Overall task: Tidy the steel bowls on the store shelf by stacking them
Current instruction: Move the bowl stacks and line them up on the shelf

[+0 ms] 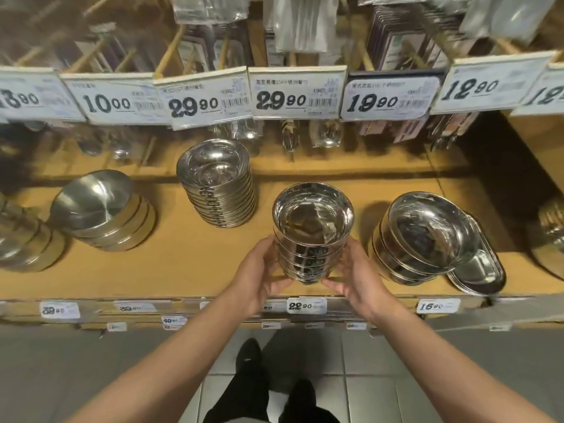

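A stack of several shiny steel bowls (312, 230) stands near the front of the wooden shelf (189, 264). My left hand (259, 276) cups its left side and my right hand (354, 274) cups its right side, fingers curled around the base. A taller stack of steel bowls (218, 184) stands behind and to the left. A tilted stack of matte bowls (100, 212) is at the left. To the right sits a leaning stack of wider bowls (424, 236).
Oval steel trays (479, 273) lie under the right stack. More bowls (21, 239) sit at the far left edge. Price tags (296, 93) hang above, with packaged cutlery behind them. Small price labels (306, 306) line the shelf's front edge. Tiled floor and my feet are below.
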`<state>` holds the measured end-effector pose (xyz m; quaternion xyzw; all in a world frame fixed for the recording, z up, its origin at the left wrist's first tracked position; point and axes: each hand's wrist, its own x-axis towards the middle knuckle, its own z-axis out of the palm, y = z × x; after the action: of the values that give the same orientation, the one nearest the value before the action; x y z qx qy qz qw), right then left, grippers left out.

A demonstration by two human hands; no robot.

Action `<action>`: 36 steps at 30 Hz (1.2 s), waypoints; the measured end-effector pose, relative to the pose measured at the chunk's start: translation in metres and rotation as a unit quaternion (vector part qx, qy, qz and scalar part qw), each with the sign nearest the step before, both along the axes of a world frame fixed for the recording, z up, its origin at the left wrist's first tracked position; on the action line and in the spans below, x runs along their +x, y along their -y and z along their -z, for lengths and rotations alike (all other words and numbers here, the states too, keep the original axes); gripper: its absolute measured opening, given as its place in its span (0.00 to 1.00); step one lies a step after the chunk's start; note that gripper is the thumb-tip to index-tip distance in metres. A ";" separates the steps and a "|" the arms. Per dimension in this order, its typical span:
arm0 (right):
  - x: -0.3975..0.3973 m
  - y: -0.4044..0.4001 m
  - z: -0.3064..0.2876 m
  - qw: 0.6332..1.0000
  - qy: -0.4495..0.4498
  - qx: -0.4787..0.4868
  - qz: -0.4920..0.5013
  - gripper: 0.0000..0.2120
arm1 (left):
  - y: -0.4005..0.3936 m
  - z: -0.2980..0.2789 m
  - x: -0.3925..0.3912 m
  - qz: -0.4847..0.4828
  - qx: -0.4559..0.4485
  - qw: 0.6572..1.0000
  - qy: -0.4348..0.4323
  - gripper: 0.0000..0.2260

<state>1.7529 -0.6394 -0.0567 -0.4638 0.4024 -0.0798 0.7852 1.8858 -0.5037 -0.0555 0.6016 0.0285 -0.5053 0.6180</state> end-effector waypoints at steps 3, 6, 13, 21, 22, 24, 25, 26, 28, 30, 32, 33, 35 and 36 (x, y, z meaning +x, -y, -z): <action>0.005 -0.002 0.000 1.000 0.005 -0.001 -0.003 0.15 | -0.003 0.003 0.003 -0.005 -0.004 1.000 0.008 0.16; 0.013 -0.007 -0.001 1.000 0.005 -0.007 -0.022 0.16 | -0.009 0.004 0.009 -0.030 -0.002 0.999 0.014 0.15; 0.043 -0.029 -0.002 0.999 0.002 0.006 -0.051 0.16 | -0.040 0.002 0.032 -0.064 0.002 0.998 0.028 0.13; 0.087 -0.063 -0.005 0.995 -0.030 0.012 -0.096 0.12 | -0.083 0.000 0.062 -0.092 0.012 0.995 0.039 0.16; 0.092 -0.067 -0.005 0.995 -0.032 0.017 -0.098 0.11 | -0.089 0.000 0.066 -0.100 0.014 0.994 0.038 0.16; 0.104 -0.076 -0.006 0.994 -0.027 0.024 -0.103 0.15 | -0.100 -0.002 0.072 -0.118 0.014 0.992 0.035 0.15; 0.109 -0.080 -0.006 0.994 -0.029 0.027 -0.105 0.18 | -0.106 -0.002 0.075 -0.126 0.013 0.991 0.036 0.14; 0.114 -0.085 -0.007 0.993 -0.035 0.034 -0.104 0.19 | -0.111 -0.002 0.077 -0.131 0.013 0.991 0.038 0.13; 0.124 -0.093 -0.004 0.992 -0.042 0.047 -0.106 0.17 | -0.121 -0.002 0.084 -0.141 0.010 0.989 0.042 0.13; 0.132 -0.100 0.001 0.991 -0.044 0.043 -0.115 0.15 | -0.129 -0.002 0.090 -0.152 0.008 0.987 0.043 0.13; 0.139 -0.106 0.004 0.991 -0.045 0.043 -0.117 0.13 | -0.136 -0.002 0.096 -0.158 0.007 0.987 0.041 0.12; 0.142 -0.109 0.006 0.991 -0.043 0.044 -0.118 0.12 | -0.139 -0.002 0.099 -0.159 0.006 0.986 0.041 0.12; 0.149 -0.116 0.007 0.990 -0.039 0.048 -0.123 0.12 | -0.145 -0.002 0.104 -0.161 0.009 0.986 0.038 0.12; 0.152 -0.119 0.007 0.990 -0.038 0.047 -0.123 0.12 | -0.148 -0.002 0.107 -0.162 0.012 0.986 0.036 0.12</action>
<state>1.9050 -0.5208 -0.0636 -0.4750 0.3753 0.0547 0.7941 1.9928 -0.3560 -0.0534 0.6139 0.1094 -0.3759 0.6855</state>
